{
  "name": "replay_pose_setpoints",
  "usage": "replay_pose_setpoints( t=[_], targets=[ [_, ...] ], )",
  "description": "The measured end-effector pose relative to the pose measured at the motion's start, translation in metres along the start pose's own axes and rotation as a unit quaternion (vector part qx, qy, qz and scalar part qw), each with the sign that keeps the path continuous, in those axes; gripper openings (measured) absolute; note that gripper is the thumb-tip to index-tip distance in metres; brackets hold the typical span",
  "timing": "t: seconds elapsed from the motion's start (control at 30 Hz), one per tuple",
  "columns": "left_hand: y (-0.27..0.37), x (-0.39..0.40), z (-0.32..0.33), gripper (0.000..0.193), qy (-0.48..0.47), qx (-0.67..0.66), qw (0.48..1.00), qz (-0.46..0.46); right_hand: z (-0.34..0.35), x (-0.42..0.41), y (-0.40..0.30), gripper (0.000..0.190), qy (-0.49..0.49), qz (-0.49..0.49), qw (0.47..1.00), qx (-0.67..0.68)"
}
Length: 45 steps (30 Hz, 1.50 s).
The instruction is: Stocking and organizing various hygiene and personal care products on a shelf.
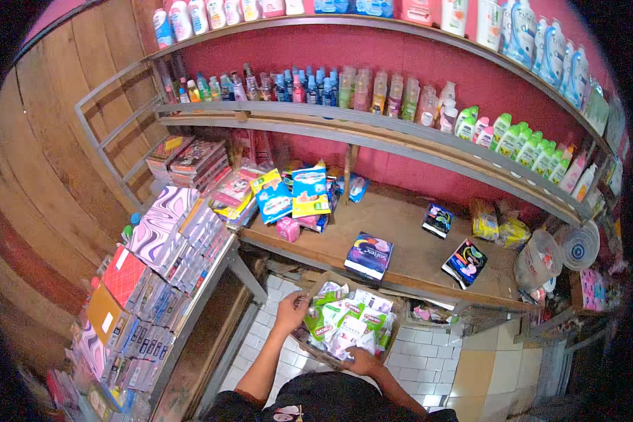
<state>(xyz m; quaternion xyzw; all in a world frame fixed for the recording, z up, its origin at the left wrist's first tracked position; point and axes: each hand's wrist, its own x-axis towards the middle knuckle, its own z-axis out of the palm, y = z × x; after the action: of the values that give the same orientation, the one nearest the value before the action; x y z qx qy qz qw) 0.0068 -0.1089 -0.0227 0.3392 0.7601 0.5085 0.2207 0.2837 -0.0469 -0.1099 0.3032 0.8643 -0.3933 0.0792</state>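
Observation:
An open cardboard box (333, 278) sits low in front of me, filled with green-and-white and white plastic packets (348, 322). My left hand (294, 312) has its fingers curled at the left rim of the box. At the near right side is my right hand (362, 363), touching the packets by the rim; its grip is partly hidden. Just beyond the box, a purple-and-white pack of sanitary pads (369, 255) stands near the front edge of the wooden shelf (306, 243).
Dark pad packs (464, 264) and a clear plastic tub (538, 259) are on the shelf's right. Diaper packs (311, 192) are piled left. Stacked notebooks and boxed goods (153, 316) line the left side. Rows of bottles (316, 87) stand on higher shelves behind a metal rail (348, 116).

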Motion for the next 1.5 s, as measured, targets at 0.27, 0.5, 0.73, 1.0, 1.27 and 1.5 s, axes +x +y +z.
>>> replay_pose_setpoints(
  t=[0.27,0.5,0.73,1.0,1.27,1.5],
  targets=[
    [-0.010,0.021,-0.018,0.031,-0.007,0.005,1.000,0.005,0.013,0.027,0.004,0.063,-0.006,-0.079,0.996,-0.029],
    [-0.019,0.143,-0.039,0.030,0.019,-0.059,0.997,0.037,-0.006,0.048,-0.026,0.057,0.059,-0.061,0.993,0.078],
    [0.000,0.332,-0.032,0.076,0.058,-0.019,0.997,0.037,-0.003,0.111,-0.075,0.055,0.125,0.023,0.987,0.101],
    [-0.022,0.443,-0.012,0.056,-0.063,-0.032,0.995,-0.065,-0.043,0.169,-0.177,0.052,0.147,0.033,0.985,0.088],
    [0.022,0.362,0.001,0.039,-0.115,-0.261,0.945,0.159,-0.050,0.167,-0.165,0.043,0.295,0.076,0.939,0.159],
    [0.023,0.230,-0.044,0.047,-0.361,-0.289,0.877,0.130,-0.131,0.187,-0.193,0.060,0.460,0.021,0.820,0.341]
  ],
)
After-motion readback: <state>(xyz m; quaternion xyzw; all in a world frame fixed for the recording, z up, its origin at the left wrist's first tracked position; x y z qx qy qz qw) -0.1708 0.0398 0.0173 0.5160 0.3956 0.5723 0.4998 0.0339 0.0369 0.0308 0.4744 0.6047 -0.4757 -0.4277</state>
